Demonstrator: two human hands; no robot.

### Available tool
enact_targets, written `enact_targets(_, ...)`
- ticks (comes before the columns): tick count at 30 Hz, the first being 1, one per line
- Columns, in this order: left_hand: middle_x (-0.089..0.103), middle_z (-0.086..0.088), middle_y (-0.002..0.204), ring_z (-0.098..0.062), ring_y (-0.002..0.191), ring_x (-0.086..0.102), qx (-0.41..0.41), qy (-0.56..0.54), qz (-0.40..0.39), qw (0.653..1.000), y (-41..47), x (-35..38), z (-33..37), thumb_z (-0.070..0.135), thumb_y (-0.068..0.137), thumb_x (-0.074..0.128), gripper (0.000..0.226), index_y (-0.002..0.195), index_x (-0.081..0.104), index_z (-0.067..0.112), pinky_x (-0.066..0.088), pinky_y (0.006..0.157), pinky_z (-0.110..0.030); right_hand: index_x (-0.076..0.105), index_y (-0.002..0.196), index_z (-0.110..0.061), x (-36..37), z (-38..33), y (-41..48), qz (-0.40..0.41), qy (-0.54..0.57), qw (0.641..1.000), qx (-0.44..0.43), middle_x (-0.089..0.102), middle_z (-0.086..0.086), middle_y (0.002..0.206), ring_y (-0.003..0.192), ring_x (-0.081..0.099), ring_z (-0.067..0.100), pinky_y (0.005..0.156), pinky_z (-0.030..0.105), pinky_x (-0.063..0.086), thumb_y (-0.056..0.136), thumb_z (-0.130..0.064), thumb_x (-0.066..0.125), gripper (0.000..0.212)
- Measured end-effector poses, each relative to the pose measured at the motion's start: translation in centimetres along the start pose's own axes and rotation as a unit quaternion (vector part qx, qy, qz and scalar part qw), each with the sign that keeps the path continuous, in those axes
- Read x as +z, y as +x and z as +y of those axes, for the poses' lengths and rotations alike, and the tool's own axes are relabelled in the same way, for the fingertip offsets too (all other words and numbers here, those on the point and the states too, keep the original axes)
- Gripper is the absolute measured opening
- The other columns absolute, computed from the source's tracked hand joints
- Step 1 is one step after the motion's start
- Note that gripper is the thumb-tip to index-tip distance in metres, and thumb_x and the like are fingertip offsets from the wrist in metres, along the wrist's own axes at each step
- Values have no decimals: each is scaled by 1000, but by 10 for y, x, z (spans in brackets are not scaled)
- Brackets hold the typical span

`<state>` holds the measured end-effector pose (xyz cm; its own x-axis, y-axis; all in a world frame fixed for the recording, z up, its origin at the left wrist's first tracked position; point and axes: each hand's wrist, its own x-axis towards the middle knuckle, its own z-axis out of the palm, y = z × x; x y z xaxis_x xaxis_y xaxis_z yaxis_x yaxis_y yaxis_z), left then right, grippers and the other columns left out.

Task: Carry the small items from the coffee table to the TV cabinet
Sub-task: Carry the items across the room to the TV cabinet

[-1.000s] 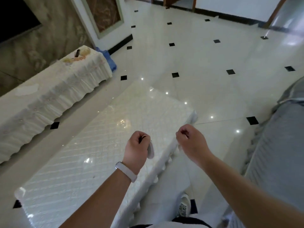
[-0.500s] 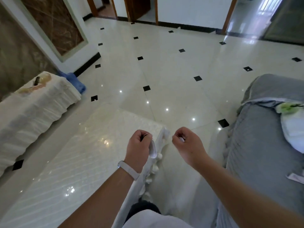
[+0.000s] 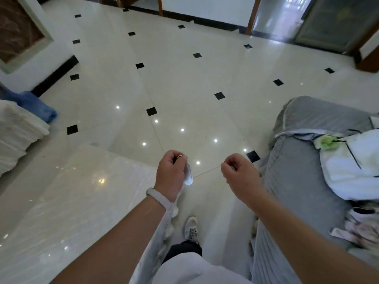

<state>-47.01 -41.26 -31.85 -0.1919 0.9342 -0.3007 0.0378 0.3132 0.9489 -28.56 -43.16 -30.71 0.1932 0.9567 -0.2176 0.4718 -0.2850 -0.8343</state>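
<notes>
the left hand (image 3: 171,173) is curled closed around a small white oval item (image 3: 188,174) with a thin metal ring (image 3: 179,157) at its top; the item hangs below the fist with its long axis near vertical. the right hand (image 3: 239,174) is also closed, fingers pinched together on something too small to identify; only a pale speck shows at the fingertips. both hands are held in front of the body, well apart from each other, above the floor gap between the coffee table (image 3: 67,201) on the left and the grey sofa (image 3: 297,181) on the right. the tv cabinet (image 3: 18,132), draped in white cloth, lies to the far left, cut off by the frame edge; its top surface is not visible. judgement: the left hand is the nearer hand to the cabinet, so the coming move requires a turn to the left around the table end. 1 shoe (image 3: 191,228) is visible below.
</notes>
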Motion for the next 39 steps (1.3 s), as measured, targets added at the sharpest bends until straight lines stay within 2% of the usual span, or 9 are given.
enact_targets(3, 60, -8, 73, -19, 67, 52, 5, -1, -24, 1000, 49, 20, 16, 21, 82, 56, 10, 73, 60, 18, 43, 64, -36, 58, 70, -23, -11, -17, 52, 26, 16, 1000, 4, 54, -8, 53, 54, 54, 19, 56, 39, 51, 77, -23, 59, 7)
enact_targets(7, 61, -8, 75, -19, 65, 52, 12, 3, -49, 999, 105, 45, 45, 21, 81, 56, 9, 74, 60, 18, 42, 63, -36, 58, 72, -17, -27, -43, 108, 68, 37, 997, -4, 56, 1, 60, 56, 53, 18, 54, 32, 45, 79, -17, 59, 7)
enact_targets(12, 60, -7, 70, -18, 62, 51, 32, 2, -68, 997, 147, 69, 75, 19, 82, 56, 10, 74, 60, 17, 41, 62, -34, 57, 70, -17, -42, -56, 151, 78, 45, 996, -8, 51, -2, 57, 56, 51, 17, 56, 32, 44, 80, -15, 59, 10)
enact_targets(16, 59, -9, 71, -19, 63, 50, 32, 3, -62, 998, 179, 85, 85, 18, 84, 55, 10, 75, 60, 16, 41, 62, -34, 58, 71, -18, -52, -61, 191, 81, 51, 995, -16, 54, 1, 61, 58, 52, 17, 57, 34, 46, 79, -17, 58, 9)
enact_targets(19, 60, -7, 74, -19, 65, 51, 25, 10, -46, 999, 202, 100, 87, 18, 84, 56, 10, 76, 61, 15, 42, 62, -35, 59, 74, -16, -59, -61, 222, 57, 32, 998, -26, 58, 8, 65, 59, 54, 17, 57, 32, 46, 83, -16, 58, 9)
enact_targets(24, 61, -7, 73, -19, 64, 51, 12, 15, -5, 1000, 251, 134, 97, 20, 82, 57, 11, 73, 60, 17, 41, 62, -36, 58, 71, -17, -71, -53, 299, 21, 57, 998, -16, 54, 0, 60, 57, 51, 16, 59, 38, 49, 82, -16, 59, 11)
enact_targets(30, 56, -3, 62, -19, 60, 48, 7, 23, 49, 998, 311, 187, 135, 23, 78, 56, 11, 71, 59, 16, 38, 59, -33, 55, 72, -16, -99, -62, 396, -44, 60, 997, -26, 44, -11, 53, 52, 41, 8, 52, 27, 39, 82, -15, 57, 11)
enact_targets(36, 57, -10, 64, -24, 61, 51, 10, 17, 98, 995, 360, 212, 166, 24, 80, 56, 12, 74, 60, 14, 38, 57, -32, 55, 72, -18, -110, -87, 475, -97, 39, 992, -64, 49, -7, 61, 54, 43, 9, 51, 25, 38, 83, -16, 56, 11)
enact_targets(39, 58, -5, 63, -18, 58, 50, 3, 21, 129, 991, 375, 204, 174, 21, 83, 57, 11, 74, 60, 16, 39, 58, -32, 53, 68, -19, -97, -101, 495, -131, 61, 987, -70, 47, -7, 58, 52, 42, 11, 50, 25, 37, 81, -14, 56, 14)
